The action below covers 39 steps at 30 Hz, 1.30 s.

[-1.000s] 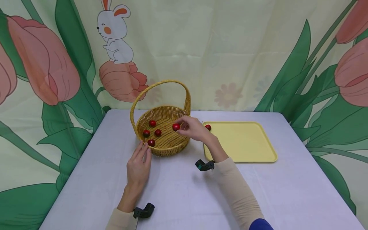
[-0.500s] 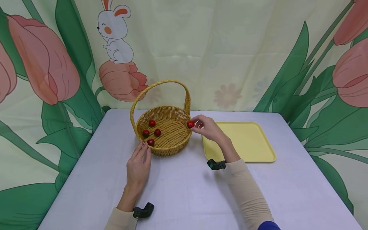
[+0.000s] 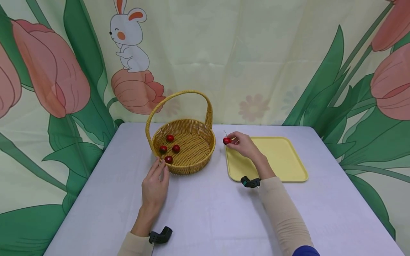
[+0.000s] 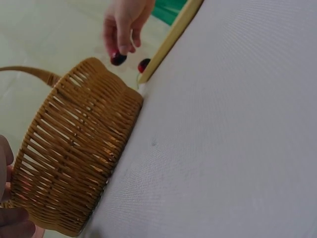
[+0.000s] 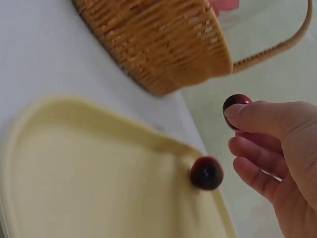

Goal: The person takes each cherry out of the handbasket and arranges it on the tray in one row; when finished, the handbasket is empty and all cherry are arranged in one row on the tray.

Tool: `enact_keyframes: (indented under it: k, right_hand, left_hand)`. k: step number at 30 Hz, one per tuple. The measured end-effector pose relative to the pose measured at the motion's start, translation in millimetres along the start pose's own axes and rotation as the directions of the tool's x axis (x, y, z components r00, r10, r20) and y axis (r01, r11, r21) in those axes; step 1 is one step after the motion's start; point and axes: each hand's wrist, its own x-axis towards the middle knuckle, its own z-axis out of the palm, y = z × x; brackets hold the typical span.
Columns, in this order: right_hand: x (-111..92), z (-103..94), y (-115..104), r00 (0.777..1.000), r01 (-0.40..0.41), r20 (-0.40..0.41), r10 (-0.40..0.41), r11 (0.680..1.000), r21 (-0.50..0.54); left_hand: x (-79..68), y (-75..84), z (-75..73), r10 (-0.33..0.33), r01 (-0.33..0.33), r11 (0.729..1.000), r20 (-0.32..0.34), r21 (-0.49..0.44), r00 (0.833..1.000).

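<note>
A wicker basket (image 3: pixel 205 161) with a tall arched handle stands left of the table's middle, several dark red cherries (image 3: pixel 175 148) lying in its left part. Extended fingers of my left hand (image 3: pixel 155 188) touch the basket's front-left rim. To the right of the basket, my right hand (image 3: pixel 246 146) pinches a cherry (image 5: pixel 237 106) between thumb and fingertips, its thin stem pointing up in the head view. That cherry is in the air near the far left corner of a yellow tray (image 3: pixel 272 160). Another cherry (image 5: pixel 206 173) lies at this corner; the right hand hides it from the head view.
A white cloth (image 3: pixel 198 213) covers the table. Behind it hangs a curtain (image 3: pixel 275 64) printed with tulips and a rabbit. The basket handle (image 3: pixel 209 113) arches well above the rim. A narrow gap separates basket and tray.
From over the basket, my right hand has moved right with the cherry, past the rim to the tray's far left corner. The left hand and the basket have stayed put.
</note>
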Motion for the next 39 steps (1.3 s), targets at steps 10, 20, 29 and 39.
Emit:
enact_keyframes:
  k: [10, 20, 29, 39]
  right_hand:
    - [-1.8, -8.8, 31.4, 0.997, -0.082, -0.006, 0.082, 0.997, -0.002]
    - [-2.8, -17.9, 48.0, 0.988, -0.157, 0.005, 0.157, 0.987, -0.026]
    - [-2.3, -21.3, 62.0, 0.976, -0.213, 0.036, 0.215, 0.976, -0.05]
    - [1.7, -21.5, 67.6, 0.98, -0.189, 0.04, 0.193, 0.978, -0.087]
  left_hand:
    - [-0.6, -0.8, -0.4, -0.01, 0.01, 1.0, 0.006, 0.01, 1.0]
    - [-0.3, -1.8, 0.1, 0.001, -0.001, 1.0, -0.003, 0.008, 1.0]
    - [-0.2, -0.4, 0.3, 0.006, -0.005, 1.0, -0.003, 0.013, 1.0]
    - [0.1, -2.8, 1.0, 0.004, -0.004, 1.0, -0.003, 0.013, 1.0]
